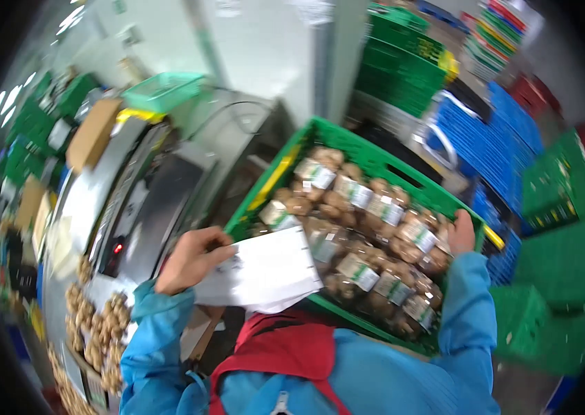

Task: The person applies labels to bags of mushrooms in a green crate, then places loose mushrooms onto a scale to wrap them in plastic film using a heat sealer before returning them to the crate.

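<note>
My left hand [194,259] is closed on some white paper sheets [268,268], gripped by their upper left edge. The sheets overlap the near left side of a green plastic crate [389,164]. Inside the crate are several clear-wrapped packs of brown mushrooms [379,204], each with a white and green label, set close together in rows. My right hand [461,233] grips the crate's right end, with most of its fingers hidden by the wall. The crate is tilted in view, close in front of my body.
On the left, a conveyor [171,197] runs beside a heap of loose brown mushrooms [99,325]. A pale green basket [162,92] and a cardboard box [93,135] stand farther back. To the right are blue pallets [475,142] and stacked green crates [555,266].
</note>
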{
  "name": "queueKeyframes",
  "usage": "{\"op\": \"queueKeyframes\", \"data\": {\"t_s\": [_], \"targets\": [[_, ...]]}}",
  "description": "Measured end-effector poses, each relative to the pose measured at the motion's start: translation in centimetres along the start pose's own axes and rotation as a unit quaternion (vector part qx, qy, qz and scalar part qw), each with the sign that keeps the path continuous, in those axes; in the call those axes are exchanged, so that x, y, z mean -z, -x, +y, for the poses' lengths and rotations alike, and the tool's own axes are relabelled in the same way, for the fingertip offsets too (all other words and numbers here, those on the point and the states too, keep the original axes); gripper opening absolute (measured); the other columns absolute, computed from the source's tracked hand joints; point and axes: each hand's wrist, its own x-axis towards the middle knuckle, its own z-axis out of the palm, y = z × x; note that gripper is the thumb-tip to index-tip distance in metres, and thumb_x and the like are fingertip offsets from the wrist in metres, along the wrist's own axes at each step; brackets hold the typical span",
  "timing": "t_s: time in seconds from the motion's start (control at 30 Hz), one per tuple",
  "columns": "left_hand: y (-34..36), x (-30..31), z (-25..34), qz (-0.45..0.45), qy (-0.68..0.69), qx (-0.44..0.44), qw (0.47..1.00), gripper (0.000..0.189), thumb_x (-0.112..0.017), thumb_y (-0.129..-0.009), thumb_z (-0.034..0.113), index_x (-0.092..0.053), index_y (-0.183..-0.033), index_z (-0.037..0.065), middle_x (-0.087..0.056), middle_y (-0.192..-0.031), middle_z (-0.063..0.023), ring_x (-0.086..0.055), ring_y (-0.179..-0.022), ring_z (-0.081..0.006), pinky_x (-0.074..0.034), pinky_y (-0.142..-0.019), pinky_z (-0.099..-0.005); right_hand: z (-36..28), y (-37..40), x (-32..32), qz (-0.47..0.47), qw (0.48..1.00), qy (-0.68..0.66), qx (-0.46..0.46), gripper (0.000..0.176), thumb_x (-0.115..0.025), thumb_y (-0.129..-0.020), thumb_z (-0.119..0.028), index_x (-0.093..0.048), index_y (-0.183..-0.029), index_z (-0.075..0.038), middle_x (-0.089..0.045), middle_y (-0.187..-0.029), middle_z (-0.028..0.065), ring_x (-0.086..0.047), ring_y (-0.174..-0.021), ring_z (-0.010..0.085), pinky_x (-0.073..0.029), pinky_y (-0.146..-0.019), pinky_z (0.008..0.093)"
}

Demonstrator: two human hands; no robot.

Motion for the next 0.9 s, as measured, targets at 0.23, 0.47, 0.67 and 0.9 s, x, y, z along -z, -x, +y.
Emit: {"op": "queueKeyframes", "data": {"t_s": [0.23, 0.47, 0.67, 0.9], "targets": [[0.5, 1.1, 2.1, 0.142, -0.074, -0.104, 0.982, 0.013, -0.069, -0.078, 0.013, -0.063, -0.083, 0.002, -0.06, -0.069, -0.0074, -0.054, -0.061, -0.016, -0.042, -0.059, -0.0299, -27.9, -1.6, 5.0, -0.362, 0.743, -0.546, 0.136, 0.028, -0.057, -0.09, -0.022, -0.058, -0.106, 0.0, -0.062, -0.101, 0.0045, -0.055, -0.093, 0.0111, -0.043, -0.082, 0.0247], [2.7, 2.1, 2.6, 0.327, -0.373, -0.339, 0.799, 0.021, -0.073, -0.065, 0.012, -0.064, -0.084, 0.01, -0.059, -0.078, -0.0014, -0.056, -0.067, -0.0191, -0.041, -0.063, -0.0318, -37.5, -1.5, 2.6, -0.373, 0.641, -0.667, 0.07, 0.041, -0.055, -0.092, -0.036, -0.063, -0.095, 0.004, -0.061, -0.085, 0.0016, -0.05, -0.081, 0.0079, -0.04, -0.074, 0.0245], [5.4, 1.5, -3.0, 0.349, -0.267, -0.226, 0.869, 0.032, -0.071, -0.069, 0.012, -0.063, -0.1, 0.008, -0.06, -0.09, -0.005, -0.057, -0.084, -0.0208, -0.043, -0.076, -0.0334, -38.1, 0.1, -0.1, -0.369, 0.604, -0.705, 0.047, 0.017, -0.057, -0.089, -0.01, -0.064, -0.096, 0.003, -0.064, -0.088, 0.0021, -0.054, -0.08, 0.0061, -0.041, -0.075, 0.0215], [4.8, -0.4, -14.0, 0.432, 0.38, 0.123, 0.809, 0.035, -0.06, -0.087, 0.028, -0.059, -0.111, 0.002, -0.06, -0.103, -0.0047, -0.052, -0.096, -0.013, -0.039, -0.083, -0.0301, -35.0, 1.0, -2.8, -0.382, 0.637, -0.668, 0.04, 0.016, -0.056, -0.09, -0.01, -0.063, -0.096, 0.003, -0.063, -0.087, 0.0026, -0.054, -0.073, 0.0057, -0.044, -0.061, 0.0216]]}}
